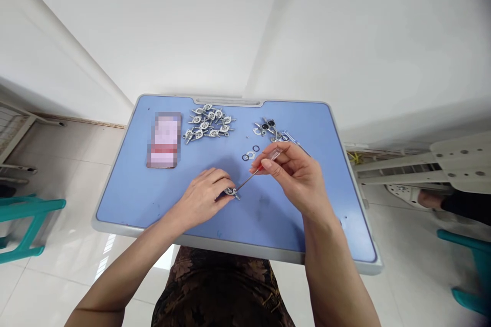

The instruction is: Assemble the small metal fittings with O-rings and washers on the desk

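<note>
Near the lower middle of the frame, a small metal fitting [230, 191] sat at the fingertips of the left hand [207, 190], low over the blue tabletop [153, 204]. That grip was narrow, thumb below and fingers above, with the fitting pinched between them. Right of centre, the right hand [297, 176] held a screwdriver [273, 154] by its clear and red handle, the shaft slanting down to the left; its tip met the fitting's edge or came just beside it, and whether it sat in a screw could not be told.

The fitting looked light but stiff, its smooth metal likely a bit slippery and apt to twist under the driver. The flat flanged body seemed the best place to hold, with fingertips clear of the tip and of the thin stem poking out to the lower right, which offered little purchase. The screwdriver would probably steer best from its thick handle.

At upper centre lay a cluster of similar fittings [209, 122]. Right of centre, a flat gasket [250, 155] and a dark ring [256, 148] looked thin and easily bent, better lifted by the rim
</note>
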`<state>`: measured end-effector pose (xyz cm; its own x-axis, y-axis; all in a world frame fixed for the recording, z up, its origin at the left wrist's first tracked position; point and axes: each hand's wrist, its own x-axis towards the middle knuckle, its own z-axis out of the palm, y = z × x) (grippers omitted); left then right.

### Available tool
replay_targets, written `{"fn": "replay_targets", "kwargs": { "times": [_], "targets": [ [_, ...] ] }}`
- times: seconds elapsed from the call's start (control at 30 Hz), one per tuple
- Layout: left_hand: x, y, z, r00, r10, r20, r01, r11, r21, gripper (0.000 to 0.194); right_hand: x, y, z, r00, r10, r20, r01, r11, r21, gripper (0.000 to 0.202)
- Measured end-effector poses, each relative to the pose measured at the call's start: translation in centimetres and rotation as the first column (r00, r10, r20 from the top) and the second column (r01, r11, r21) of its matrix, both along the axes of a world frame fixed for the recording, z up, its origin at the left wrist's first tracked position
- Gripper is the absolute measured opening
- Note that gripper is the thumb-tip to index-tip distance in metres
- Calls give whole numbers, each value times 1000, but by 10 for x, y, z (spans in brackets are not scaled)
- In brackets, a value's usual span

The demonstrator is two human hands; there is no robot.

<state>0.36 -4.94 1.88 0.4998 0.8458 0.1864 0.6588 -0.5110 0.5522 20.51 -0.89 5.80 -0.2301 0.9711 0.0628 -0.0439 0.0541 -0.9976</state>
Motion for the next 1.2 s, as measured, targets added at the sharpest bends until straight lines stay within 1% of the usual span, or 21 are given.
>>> {"fn": "replay_targets", "kwargs": {
  "times": [0.23,0.47,0.57,0.63,0.73,0.87,0.97,1.03,1.07,1.13,1.2],
  "targets": [
    [0,1,-2,1000,-5,1,5,1000,0,14,-2,-2,1,999,3,43,-4,1000,30,15],
    [0,0,-2,1000,-3,4,3,1000,-15,14,0,-2,-2,997,20,79,-26,998,64,13],
    [-1,0,-2,1000,-4,-2,4,1000,-14,14,1,-4,-1,992,46,119,-59,992,112,12],
    [-1,0,-3,1000,-2,-7,2,1000,-11,14,2,-6,1,986,85,144,-108,982,156,11],
    [-1,0,-4,1000,1,-10,-1,1000,-9,13,4,-11,4,968,137,210,-184,957,225,14],
    [0,0,-3,1000,4,-11,-4,1000,-20,13,3,-13,5,939,160,305,-256,916,308,28],
    [0,0,-2,1000,-1,-17,0,999,-34,12,0,-13,1,930,61,362,-234,859,455,39],
    [0,0,-2,1000,-6,-20,5,1000,-30,12,-4,-12,-3,918,-23,396,-217,806,551,41],
    [0,0,-2,1000,-9,-19,8,1000,-23,13,-6,-11,-5,909,-52,414,-218,786,578,40],
    [0,1,-3,1000,-19,-24,19,1000,-14,14,-8,-11,-7,892,-77,446,-230,771,593,38],
    [-1,1,-4,999,-32,-32,32,999,-3,14,-9,-12,-6,890,-49,454,-247,784,569,40]
  ]
}}
